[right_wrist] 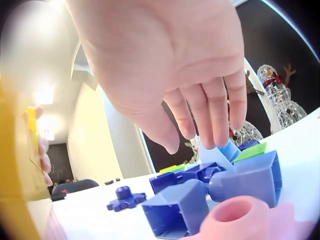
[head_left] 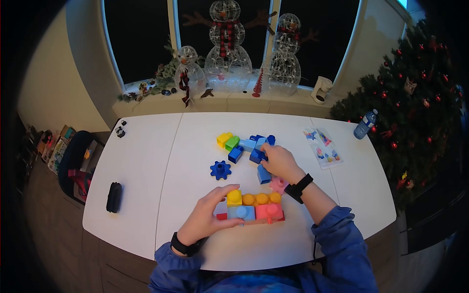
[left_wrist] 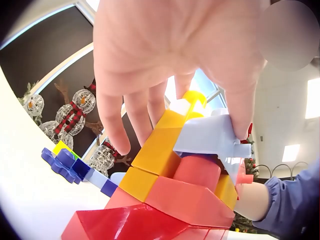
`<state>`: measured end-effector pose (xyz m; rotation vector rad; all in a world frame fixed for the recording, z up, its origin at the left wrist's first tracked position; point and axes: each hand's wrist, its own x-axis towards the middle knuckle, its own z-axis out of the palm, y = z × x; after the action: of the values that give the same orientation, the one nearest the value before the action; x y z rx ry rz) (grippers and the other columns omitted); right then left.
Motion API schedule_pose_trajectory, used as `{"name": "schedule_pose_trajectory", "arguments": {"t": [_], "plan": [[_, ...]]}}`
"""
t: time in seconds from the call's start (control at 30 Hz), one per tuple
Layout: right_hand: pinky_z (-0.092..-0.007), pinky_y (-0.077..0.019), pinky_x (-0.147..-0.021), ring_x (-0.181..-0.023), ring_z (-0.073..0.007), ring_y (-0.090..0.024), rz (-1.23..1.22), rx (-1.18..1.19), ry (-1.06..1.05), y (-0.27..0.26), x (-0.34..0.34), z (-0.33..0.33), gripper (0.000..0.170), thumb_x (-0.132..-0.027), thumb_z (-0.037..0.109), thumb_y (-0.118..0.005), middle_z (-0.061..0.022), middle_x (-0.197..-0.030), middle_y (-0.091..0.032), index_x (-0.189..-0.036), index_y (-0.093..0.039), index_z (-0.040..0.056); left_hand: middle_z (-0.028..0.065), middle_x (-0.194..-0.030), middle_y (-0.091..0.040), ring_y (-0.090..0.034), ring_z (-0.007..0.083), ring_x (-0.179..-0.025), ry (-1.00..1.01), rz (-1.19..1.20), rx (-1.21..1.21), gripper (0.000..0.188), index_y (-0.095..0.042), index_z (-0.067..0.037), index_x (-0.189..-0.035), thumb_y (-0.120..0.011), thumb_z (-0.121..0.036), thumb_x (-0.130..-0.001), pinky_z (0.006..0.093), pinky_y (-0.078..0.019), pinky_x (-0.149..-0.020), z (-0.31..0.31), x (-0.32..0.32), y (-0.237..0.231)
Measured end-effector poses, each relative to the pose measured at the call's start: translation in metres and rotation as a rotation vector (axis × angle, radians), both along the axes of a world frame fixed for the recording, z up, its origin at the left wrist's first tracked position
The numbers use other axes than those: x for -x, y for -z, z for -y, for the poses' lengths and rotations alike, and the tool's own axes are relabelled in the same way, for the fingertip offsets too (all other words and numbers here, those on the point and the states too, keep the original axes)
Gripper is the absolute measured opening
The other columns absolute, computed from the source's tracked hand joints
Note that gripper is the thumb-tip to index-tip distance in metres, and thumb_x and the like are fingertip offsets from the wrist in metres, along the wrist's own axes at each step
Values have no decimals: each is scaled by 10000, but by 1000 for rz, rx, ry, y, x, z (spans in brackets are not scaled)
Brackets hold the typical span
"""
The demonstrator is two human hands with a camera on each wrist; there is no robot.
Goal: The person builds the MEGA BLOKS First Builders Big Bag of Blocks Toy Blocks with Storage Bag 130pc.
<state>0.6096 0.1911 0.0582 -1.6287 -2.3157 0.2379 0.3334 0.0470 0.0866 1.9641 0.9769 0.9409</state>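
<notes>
A block build (head_left: 268,212) of red, orange, yellow and light blue pieces stands near the front of the table. My left hand (head_left: 210,213) holds its left side, the thumb against the light blue block (left_wrist: 205,134) and fingertips by the yellow block (head_left: 234,197) on top. My right hand (head_left: 281,163) reaches over the loose blue blocks (head_left: 264,174), fingers extended downward and thumb apart from them. In the right wrist view, its fingertips are right above a light blue block (right_wrist: 212,156). A pink piece (right_wrist: 237,217) lies beneath that wrist.
A dark blue gear piece (head_left: 221,170) lies left of the pile, which includes green (head_left: 232,143) and yellow blocks (head_left: 224,139). A picture sheet (head_left: 323,148) and water bottle (head_left: 365,124) are at the right. A black case (head_left: 114,197) lies at the left.
</notes>
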Motion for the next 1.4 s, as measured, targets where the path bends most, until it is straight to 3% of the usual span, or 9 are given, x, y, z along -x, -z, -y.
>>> {"name": "schedule_pose_trajectory", "arguments": {"t": [0.2, 0.4, 0.6, 0.63, 0.77, 1.07, 1.17, 1.27, 1.4], "plan": [[-455, -581, -843, -977, -370, -714, 141, 44, 28, -4, 8, -3, 397, -835, 230, -777, -155, -1037, -734, -1168, -616, 84, 150, -1413, -630, -642, 303, -1255, 9, 6, 14, 858, -550, -93, -1461, -969, -250, -729, 408, -542, -1039, 0, -1, 0], [-416, -563, -851, -958, -343, -703, -349, -82, -193, -54, 0, 25, 395, -868, 164, -747, -139, -1106, -699, -1244, -650, 91, 141, -1431, -618, -631, 303, -1270, 13, 20, 31, 860, -541, -112, -1473, -964, -239, -735, 413, -544, -1040, 1, -1, 2], [-377, -562, -800, -875, -312, -702, -504, 36, -399, -120, 10, 85, 329, -858, 119, -769, -132, -962, -709, -1163, -680, 33, 144, -1445, -605, -630, 297, -1271, 14, 24, 30, 875, -529, -106, -1489, -963, -219, -738, 417, -548, -1043, 1, -1, 1], [-329, -568, -777, -841, -258, -723, -453, 58, -422, -124, 12, 90, 263, -835, 110, -818, -99, -939, -733, -1066, -713, 43, 144, -1444, -604, -630, 295, -1270, 14, 21, 34, 880, -526, -105, -1493, -964, -217, -738, 417, -549, -1044, 1, -1, 1], [-355, -557, -730, -813, -287, -702, -330, 61, -606, -116, 19, 97, 257, -821, 154, -858, -106, -899, -712, -1009, -722, 44, 143, -1430, -607, -634, 286, -1258, 23, 41, 47, 895, -516, -106, -1505, -965, -210, -738, 417, -551, -1042, 1, 0, 2], [-354, -562, -740, -801, -289, -698, -328, 114, -675, -111, 19, 90, 226, -871, 196, -828, -95, -950, -730, -1015, -757, 37, 151, -1319, -639, -664, 324, -1159, 16, 51, 13, 837, -515, -111, -1503, -924, -215, -780, 419, -564, -1007, 2, -2, -2], [-405, -560, -790, -899, -331, -710, -400, 181, -637, -105, 19, 60, 208, -896, 185, -774, -155, -1004, -725, -1046, -745, 43, 133, -1448, -601, -623, 289, -1279, 12, 23, 67, 895, -516, -122, -1507, -965, -217, -738, 421, -553, -1034, 1, 0, 2], [-409, -564, -867, -1017, -335, -699, -139, -83, -563, -82, 29, 21, 219, -913, 117, -713, -149, -1103, -724, -1126, -738, 72, 129, -1459, -595, -616, 292, -1291, 13, 16, 65, 887, -519, -122, -1502, -963, -219, -740, 422, -552, -1034, 1, 0, -1], [-416, -557, -920, -1118, -302, -664, 105, -107, -502, -37, 44, -25, 314, -897, 48, -645, -100, -1156, -705, -1195, -719, 112, 127, -1459, -596, -621, 296, -1285, 13, 25, 67, 883, -522, -124, -1497, -963, -217, -738, 423, -552, -1035, 1, -1, 1]]}}
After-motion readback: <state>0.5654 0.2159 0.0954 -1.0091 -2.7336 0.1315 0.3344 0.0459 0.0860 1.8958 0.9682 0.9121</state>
